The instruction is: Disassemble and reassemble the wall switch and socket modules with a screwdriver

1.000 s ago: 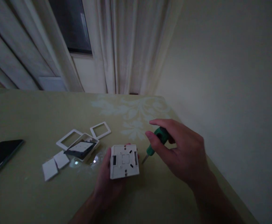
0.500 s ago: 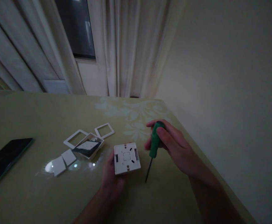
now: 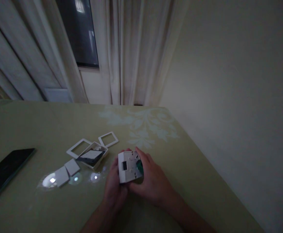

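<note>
A white square switch box (image 3: 128, 168) is held above the table, turned so its back and left side wall show. My left hand (image 3: 114, 186) is closed around it from the left and below. My right hand (image 3: 153, 179) has its fingers and thumb about the right side of the box, touching it. The green handle of a screwdriver (image 3: 139, 166) shows inside my right hand's grip, against the box; its shaft is hidden.
Left of the hands, a white open box (image 3: 103, 156) holds a dark-edged plate. Near it lie two white frames (image 3: 71, 152) (image 3: 109, 145) and two small white plates (image 3: 72, 167) (image 3: 62, 176). A dark phone (image 3: 7, 171) lies far left. A wall (image 3: 241, 97) borders the table's right edge.
My right hand has moved left from beside the box onto its right side, bringing the screwdriver with it. The box has turned, showing its left side wall.
</note>
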The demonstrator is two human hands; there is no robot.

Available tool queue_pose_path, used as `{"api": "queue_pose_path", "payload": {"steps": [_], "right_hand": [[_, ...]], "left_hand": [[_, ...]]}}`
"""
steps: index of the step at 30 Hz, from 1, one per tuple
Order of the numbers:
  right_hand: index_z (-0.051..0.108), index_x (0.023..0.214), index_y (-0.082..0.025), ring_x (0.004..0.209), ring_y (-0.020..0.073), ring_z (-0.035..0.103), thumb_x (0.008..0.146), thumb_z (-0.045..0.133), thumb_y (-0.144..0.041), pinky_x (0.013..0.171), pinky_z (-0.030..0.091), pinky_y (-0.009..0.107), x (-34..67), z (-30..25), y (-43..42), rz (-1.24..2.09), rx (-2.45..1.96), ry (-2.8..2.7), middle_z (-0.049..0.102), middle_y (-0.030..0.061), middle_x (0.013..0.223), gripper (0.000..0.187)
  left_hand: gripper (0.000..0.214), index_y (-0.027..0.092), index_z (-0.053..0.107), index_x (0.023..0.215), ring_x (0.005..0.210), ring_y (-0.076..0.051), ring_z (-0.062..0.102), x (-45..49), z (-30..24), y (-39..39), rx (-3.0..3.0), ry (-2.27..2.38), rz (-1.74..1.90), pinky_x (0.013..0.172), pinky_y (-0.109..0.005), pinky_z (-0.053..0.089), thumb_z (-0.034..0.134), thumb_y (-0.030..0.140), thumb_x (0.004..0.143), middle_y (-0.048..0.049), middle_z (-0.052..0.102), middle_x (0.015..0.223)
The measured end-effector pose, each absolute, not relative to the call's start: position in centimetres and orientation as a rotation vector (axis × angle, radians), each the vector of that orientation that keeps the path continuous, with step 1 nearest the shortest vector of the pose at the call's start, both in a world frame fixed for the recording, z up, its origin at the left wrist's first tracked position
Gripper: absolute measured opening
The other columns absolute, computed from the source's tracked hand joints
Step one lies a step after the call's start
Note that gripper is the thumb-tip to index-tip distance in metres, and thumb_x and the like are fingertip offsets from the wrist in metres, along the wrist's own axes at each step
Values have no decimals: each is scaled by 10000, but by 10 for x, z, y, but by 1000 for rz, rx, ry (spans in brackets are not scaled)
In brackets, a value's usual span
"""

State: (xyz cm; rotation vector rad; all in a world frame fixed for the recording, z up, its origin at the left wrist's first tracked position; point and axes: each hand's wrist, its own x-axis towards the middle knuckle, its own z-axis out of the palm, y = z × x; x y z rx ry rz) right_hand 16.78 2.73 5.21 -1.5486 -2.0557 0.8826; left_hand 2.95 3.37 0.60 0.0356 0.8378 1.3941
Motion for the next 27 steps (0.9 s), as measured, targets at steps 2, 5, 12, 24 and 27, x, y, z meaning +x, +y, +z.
{"api": "queue_pose_path", "payload": {"steps": [2, 5, 12, 24, 27], "right_hand": [[389, 1623, -307, 1301, 364, 674, 710, 878, -303, 1107, 530, 516, 172, 52, 29, 889, -1469, -2035, 611, 144, 1533, 1036], [445, 1496, -289, 1193, 349, 730, 666, 885, -252, 1023, 571, 487, 178, 53, 28, 935, -1446, -1972, 707, 120, 1397, 940], [381, 1482, -307, 1020, 286, 771, 671, 898, -229, 883, 603, 415, 189, 53, 25, 976, -1319, -1919, 723, 97, 1308, 965], [275, 1564, -330, 872, 267, 774, 749, 950, -453, 762, 646, 429, 215, 14, 32, 660, -1084, -2008, 620, 190, 1427, 1066], [254, 1588, -308, 945, 311, 784, 743, 960, -446, 826, 656, 463, 218, 3, 35, 590, -1098, -2048, 633, 200, 1404, 1110]], "left_hand": [[308, 233, 698, 1187, 838, -209, 809, 29, 10, 36, 51, 869, 1437, 770, -307, 658, 754, 168, 892, -37, 826, 1048], [419, 234, 691, 1175, 763, -189, 779, 27, 16, 38, 136, 924, 1481, 683, -271, 621, 818, 148, 785, -27, 816, 1020], [266, 176, 702, 877, 549, -162, 625, 19, 15, 36, 317, 952, 1362, 542, -250, 482, 815, 228, 641, 38, 665, 657], [669, 260, 813, 1235, 1012, -344, 678, -5, 0, 21, 1133, 900, 1277, 897, -369, 541, 826, 761, 791, -77, 777, 1005], [865, 300, 756, 1372, 1093, -368, 656, -13, 2, 19, 1357, 962, 1192, 976, -420, 527, 924, 755, 655, -86, 764, 1174]]}}
